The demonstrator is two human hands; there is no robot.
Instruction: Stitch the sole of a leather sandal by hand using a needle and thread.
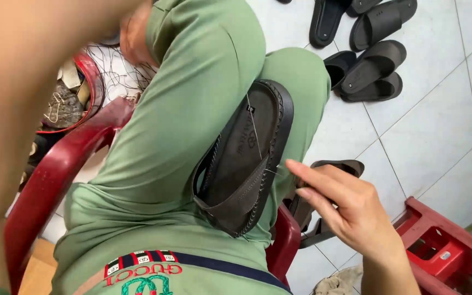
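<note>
right hand (350,210) fingers extended, loosely open, beside dark sandal (247,158); left hand (135,33) blurred, grip unclear.

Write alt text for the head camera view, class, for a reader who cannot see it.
A dark slide sandal is wedged between the green-trousered knees of a person on a red plastic chair, with a thin thread running across its sole. The right hand reaches toward its stitched edge; the left arm is raised close to the camera. Black slides lie on the tiled floor.
</note>
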